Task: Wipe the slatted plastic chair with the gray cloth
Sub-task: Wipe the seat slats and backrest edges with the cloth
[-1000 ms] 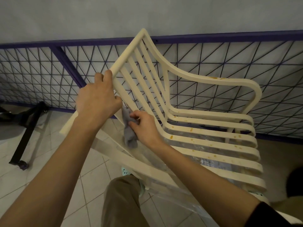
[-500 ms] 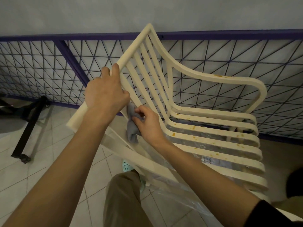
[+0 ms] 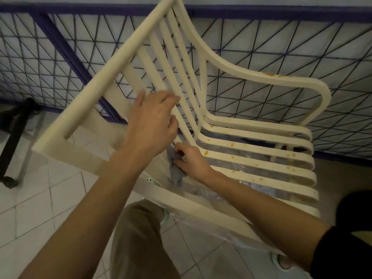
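The cream slatted plastic chair stands tilted in front of me, its top rail toward the upper left, with orange stains on the seat slats and right armrest. My left hand lies blurred over the lower back slats, fingers spread, gripping nothing. Just below it, my right hand pinches the gray cloth against the bend where a back slat meets the seat. The cloth's end hangs down below the hand.
A purple railing with dark wire mesh runs behind the chair. A black stand sits on the tiled floor at left. Clear plastic sheeting lies under the seat. My trouser leg is at the bottom centre.
My left hand has let go of the chair's top rail and dropped onto the back slats with fingers spread. The right hand and cloth have slid down toward the seat bend.
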Available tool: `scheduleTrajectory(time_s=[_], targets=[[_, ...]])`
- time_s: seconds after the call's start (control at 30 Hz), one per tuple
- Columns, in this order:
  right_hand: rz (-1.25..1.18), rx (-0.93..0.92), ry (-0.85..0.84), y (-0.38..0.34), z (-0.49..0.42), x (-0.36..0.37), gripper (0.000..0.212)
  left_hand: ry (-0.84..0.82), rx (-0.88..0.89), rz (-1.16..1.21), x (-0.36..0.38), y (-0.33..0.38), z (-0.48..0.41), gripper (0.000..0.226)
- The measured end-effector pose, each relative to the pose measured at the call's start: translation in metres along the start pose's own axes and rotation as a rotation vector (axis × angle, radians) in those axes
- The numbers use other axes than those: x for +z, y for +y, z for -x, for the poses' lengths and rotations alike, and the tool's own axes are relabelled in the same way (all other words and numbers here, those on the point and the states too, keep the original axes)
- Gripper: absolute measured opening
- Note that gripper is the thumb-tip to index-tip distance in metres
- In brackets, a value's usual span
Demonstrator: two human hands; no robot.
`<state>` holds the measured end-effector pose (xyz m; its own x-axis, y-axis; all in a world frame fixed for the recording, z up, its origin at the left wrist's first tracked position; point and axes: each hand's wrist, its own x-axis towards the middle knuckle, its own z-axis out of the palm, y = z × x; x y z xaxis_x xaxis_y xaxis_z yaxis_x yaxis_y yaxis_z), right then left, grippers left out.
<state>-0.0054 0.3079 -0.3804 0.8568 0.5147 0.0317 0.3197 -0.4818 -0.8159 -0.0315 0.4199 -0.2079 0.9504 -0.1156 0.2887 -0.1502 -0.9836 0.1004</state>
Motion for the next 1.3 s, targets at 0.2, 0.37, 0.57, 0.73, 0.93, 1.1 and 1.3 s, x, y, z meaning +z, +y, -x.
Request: scheduleTrajectory(time_s=[0.2, 0.37, 0.57, 0.73, 0.93, 1.1, 1.3], targets=[[0.056, 0.105, -0.18, 0.041, 0.018, 0.009, 0.021, -0.601, -0.063, 0.061, 0.08, 0.017, -0.001, 0.038], [0.315, 0.076, -0.251, 0.077, 0.021, 0.023, 0.025, -0.654, -0.057, 0.019, 0.101, 0.022, -0.003, 0.034], [0.48, -0.013, -0.358, 0.107, 0.032, 0.025, 0.015, -0.638, -0.064, 0.056, 0.115, 0.029, -0.003, 0.033], [0.448, -0.03, -0.373, 0.136, 0.057, 0.011, 0.025, -0.642, -0.076, 0.237, 0.143, 0.054, -0.001, 0.027], [0.447, -0.083, -0.407, 0.16, 0.09, -0.025, 0.011, -0.789, -0.082, 0.325, 0.168, 0.081, 0.011, 0.027], [0.508, -0.069, -0.378, 0.177, 0.131, -0.069, 0.022, -0.827, -0.094, 0.393, 0.18, 0.107, 0.023, 0.024], [0.575, 0.033, -0.322, 0.191, 0.178, -0.119, 0.038, -0.841, -0.067, 0.5, 0.182, 0.139, 0.038, 0.023]])
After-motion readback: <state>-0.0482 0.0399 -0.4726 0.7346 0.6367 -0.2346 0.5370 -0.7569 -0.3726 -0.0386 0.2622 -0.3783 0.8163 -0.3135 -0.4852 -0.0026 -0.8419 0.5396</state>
